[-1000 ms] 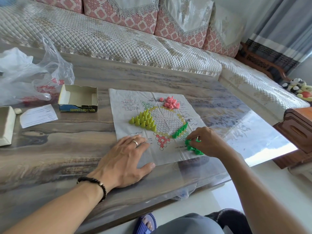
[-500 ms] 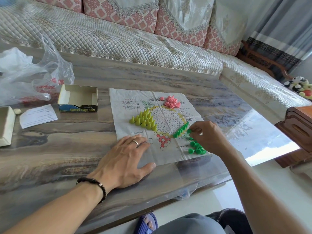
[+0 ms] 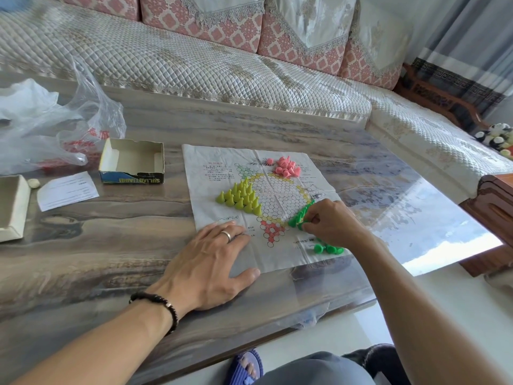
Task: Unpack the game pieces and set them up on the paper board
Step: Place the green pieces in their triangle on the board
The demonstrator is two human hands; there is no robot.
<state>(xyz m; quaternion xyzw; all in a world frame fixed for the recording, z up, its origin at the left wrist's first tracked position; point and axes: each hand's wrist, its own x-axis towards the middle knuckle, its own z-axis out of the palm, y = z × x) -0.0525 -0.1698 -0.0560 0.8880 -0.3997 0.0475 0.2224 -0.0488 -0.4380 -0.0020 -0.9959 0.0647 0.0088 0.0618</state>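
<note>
Green pegs [image 3: 301, 215] are going in: my right hand [image 3: 330, 222] pinches one, left hand [image 3: 208, 262] flat on the paper board [image 3: 211, 168]. Next, loose pegs [image 3: 327, 248].

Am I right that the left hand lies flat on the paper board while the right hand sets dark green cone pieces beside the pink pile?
Not quite. In the head view the right hand sets the dark green cone pieces at the board's near right, far from the pink cone pieces. The left hand does lie flat on the paper board.
</note>
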